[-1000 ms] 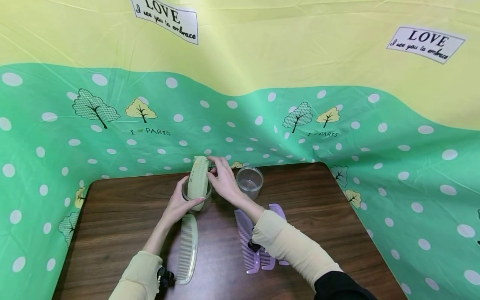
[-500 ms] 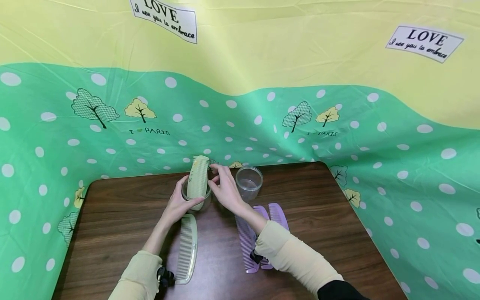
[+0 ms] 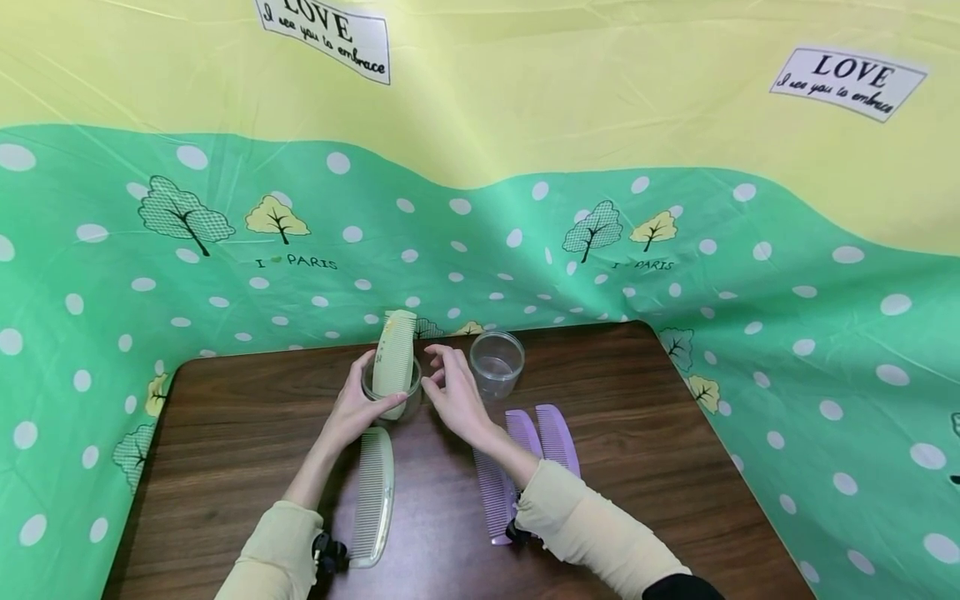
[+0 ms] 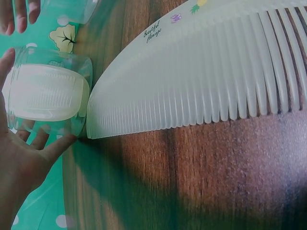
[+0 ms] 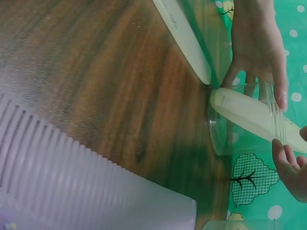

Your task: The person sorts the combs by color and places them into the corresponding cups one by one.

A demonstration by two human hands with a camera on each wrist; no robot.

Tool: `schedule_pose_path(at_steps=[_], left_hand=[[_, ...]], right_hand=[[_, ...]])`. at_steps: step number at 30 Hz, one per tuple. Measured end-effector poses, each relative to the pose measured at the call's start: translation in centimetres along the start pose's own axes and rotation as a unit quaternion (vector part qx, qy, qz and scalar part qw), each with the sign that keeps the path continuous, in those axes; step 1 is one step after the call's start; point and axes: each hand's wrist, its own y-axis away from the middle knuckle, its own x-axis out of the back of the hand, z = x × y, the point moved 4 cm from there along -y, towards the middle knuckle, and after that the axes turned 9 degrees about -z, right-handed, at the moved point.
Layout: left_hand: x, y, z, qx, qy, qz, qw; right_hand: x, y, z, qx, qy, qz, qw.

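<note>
Jar point(image 5: 247, 140) as anchor: green comb point(image 3: 395, 354) stands tilted inside, top end well above rim. Step looks like settling comb; best to brace jar firmly, nudge comb lightly, press nothing sideways lest jar tip.

My left hand point(image 3: 358, 403) curls round jar's left side, thumb across front. My right hand point(image 3: 456, 397) hangs just right of jar, fingers loosely bent, pinching nothing; whether fingertips touch rim, cannot tell. Forearms slant inward toward jar.

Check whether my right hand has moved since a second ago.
Yes: in the head view, your right hand has drawn back toward you, judged against the empty jar.
</note>
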Motion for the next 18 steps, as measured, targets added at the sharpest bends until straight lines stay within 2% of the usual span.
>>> schedule_pose_path(at_steps=[6, 18], left_hand=[[0.0, 0.0, 0.0, 0.002, -0.001, -0.002, 1.0000], [0.0, 0.0, 0.1, 0.004, -0.002, -0.005, 1.0000]], right_hand=[[-0.4, 1.0, 0.5, -0.015, 0.000, -0.004, 1.000], [-2.0, 2.8, 0.8, -0.064, 0.035, -0.053, 0.996]])
